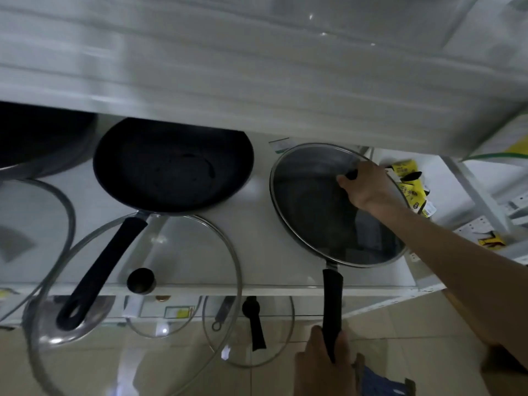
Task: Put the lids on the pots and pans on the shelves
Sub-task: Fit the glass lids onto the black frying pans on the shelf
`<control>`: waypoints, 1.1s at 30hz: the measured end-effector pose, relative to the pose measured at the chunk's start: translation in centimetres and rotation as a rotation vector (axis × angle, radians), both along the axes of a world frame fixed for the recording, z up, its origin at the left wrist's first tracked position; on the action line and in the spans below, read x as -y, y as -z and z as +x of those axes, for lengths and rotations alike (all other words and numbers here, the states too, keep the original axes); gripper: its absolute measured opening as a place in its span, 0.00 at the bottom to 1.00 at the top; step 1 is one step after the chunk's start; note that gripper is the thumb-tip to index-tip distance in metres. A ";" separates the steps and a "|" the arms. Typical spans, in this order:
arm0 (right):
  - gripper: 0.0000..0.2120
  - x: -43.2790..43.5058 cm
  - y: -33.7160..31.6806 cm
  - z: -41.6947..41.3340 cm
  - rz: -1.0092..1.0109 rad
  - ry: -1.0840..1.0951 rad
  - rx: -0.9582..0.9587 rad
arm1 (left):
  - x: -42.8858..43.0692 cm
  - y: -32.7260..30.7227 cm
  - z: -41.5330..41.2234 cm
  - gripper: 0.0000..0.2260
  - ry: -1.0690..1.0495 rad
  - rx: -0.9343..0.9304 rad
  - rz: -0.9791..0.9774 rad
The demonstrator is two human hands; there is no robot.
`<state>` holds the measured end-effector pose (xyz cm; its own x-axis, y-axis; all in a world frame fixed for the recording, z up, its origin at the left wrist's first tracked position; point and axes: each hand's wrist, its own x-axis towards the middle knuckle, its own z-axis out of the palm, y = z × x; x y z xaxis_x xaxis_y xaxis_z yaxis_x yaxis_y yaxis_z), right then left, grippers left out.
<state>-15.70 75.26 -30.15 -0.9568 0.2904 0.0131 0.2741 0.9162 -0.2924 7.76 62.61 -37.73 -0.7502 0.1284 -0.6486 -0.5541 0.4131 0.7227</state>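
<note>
A glass lid with a steel rim lies on a dark pan on the white shelf at the right. My right hand grips the lid's black knob. My left hand is closed around that pan's black handle, which sticks out over the shelf's front edge. An uncovered black frying pan sits at the shelf's middle, its handle pointing down-left. Under that handle a large glass lid with a black knob leans over the shelf edge.
Another lid and a dark pot sit at the far left. The shelf above overhangs closely. On the lower shelf, more lids and handles show. Yellow packets lie on a rack at right. Tiled floor below.
</note>
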 end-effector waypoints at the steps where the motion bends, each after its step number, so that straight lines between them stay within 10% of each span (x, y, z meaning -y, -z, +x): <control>1: 0.16 0.1 -0.1 -0.1 0.002 0.005 0.016 | 0.2 0.0 0.4 0.14 -0.010 -0.083 -0.033; 3: 0.18 0.1 -0.1 -0.2 0.007 -0.005 0.039 | 0.6 -0.7 1.1 0.14 0.030 -0.150 -0.062; 8: 0.36 2.6 -0.6 1.8 0.310 0.009 0.139 | 4.5 -2.8 0.0 0.52 0.140 -0.246 -0.213; 11: 0.23 8.1 -1.4 5.4 0.321 -0.251 -0.063 | 10.8 -6.0 -1.5 0.24 -0.058 -0.341 -0.325; 14: 0.06 15.1 -1.3 9.9 -0.203 -0.540 0.119 | 19.4 -7.4 -3.0 0.13 -0.403 -0.681 -0.610; 19: 0.17 25.6 4.1 14.7 -0.247 -0.707 0.345 | 26.8 -3.8 -5.4 0.30 -0.180 -0.409 -1.080; 26: 0.16 30.2 8.7 14.3 -0.179 -0.596 0.242 | 30.1 -0.7 -7.9 0.17 -0.337 -0.145 -0.248; 33: 0.17 27.7 7.9 17.9 -0.147 -0.673 0.312 | 36.6 -3.2 -11.0 0.15 -0.203 -0.076 -0.242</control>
<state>2.21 47.58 -38.02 -0.8814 -0.3798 -0.2810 -0.2406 0.8727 -0.4249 -3.28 25.99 -34.57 -0.7923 -0.1795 -0.5832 -0.5908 0.4644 0.6597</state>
